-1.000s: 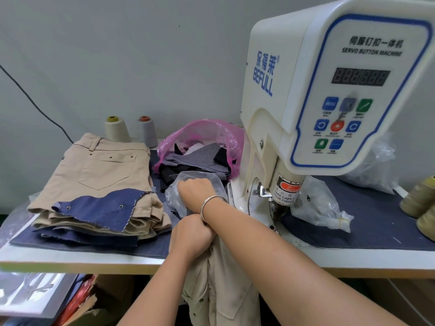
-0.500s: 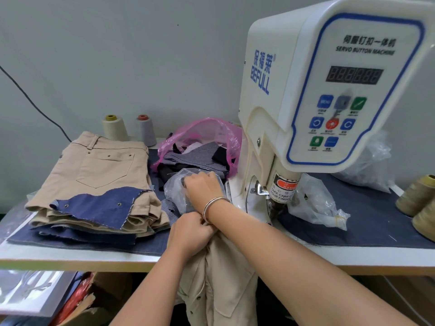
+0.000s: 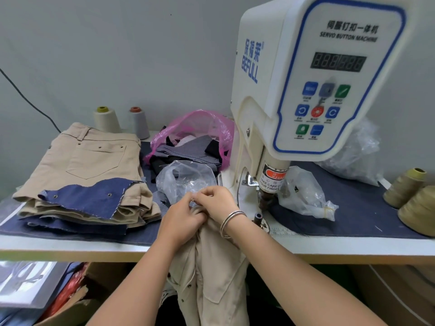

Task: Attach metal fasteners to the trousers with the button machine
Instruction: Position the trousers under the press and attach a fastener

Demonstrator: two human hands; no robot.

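Observation:
Beige trousers (image 3: 211, 278) hang over the table's front edge. My left hand (image 3: 181, 220) grips their bunched top. My right hand (image 3: 215, 201), with bangles on the wrist, pinches a small metal fastener (image 3: 193, 198) at its fingertips, right above the cloth and touching the left hand. A clear bag of fasteners (image 3: 186, 180) lies just behind both hands. The white button machine (image 3: 306, 90) stands to the right, its punch head (image 3: 267, 198) above the lower die (image 3: 258, 217).
A stack of finished beige trousers (image 3: 89, 165) with blue denim scraps (image 3: 89, 196) lies on the left. A pink bag of fabric scraps (image 3: 195, 137) sits behind. Thread cones (image 3: 409, 191) stand at the right, two more (image 3: 106, 118) at the back. Another clear bag (image 3: 303, 191) lies beside the machine.
My right hand has drawn back out of the clear bag towards me and now meets the left hand over the trousers, a fastener at its fingertips.

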